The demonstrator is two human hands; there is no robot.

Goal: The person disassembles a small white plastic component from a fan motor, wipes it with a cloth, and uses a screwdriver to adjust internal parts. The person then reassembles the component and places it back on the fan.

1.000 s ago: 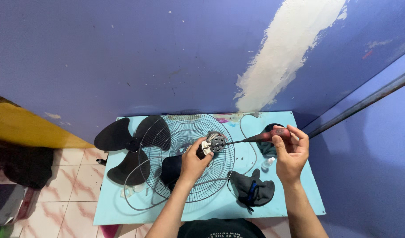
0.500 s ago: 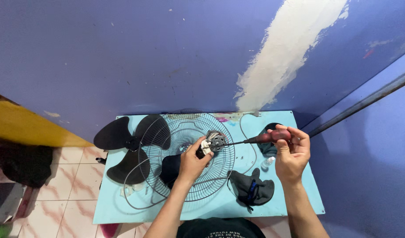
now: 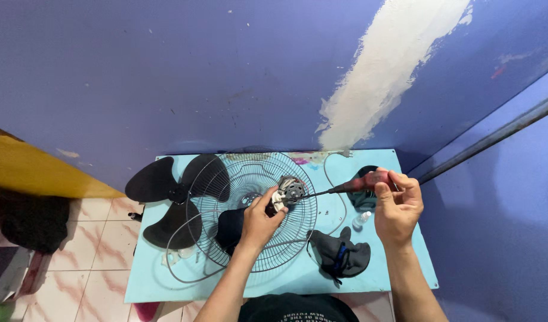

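On the light blue flat surface (image 3: 369,271), the round grey wire fan guard (image 3: 256,209) lies near the middle. Above its right half the left hand (image 3: 259,220) closes its grip around the small grey and white metal fan motor (image 3: 287,192). The right hand (image 3: 396,206) pinches the dark red handle of the long-shafted screwdriver (image 3: 345,188), tip at the motor. A sound way here, I judge: hold the motor rigid, keep the shaft in line with the screw, press before turning. The motor looks compact, with a ribbed round face
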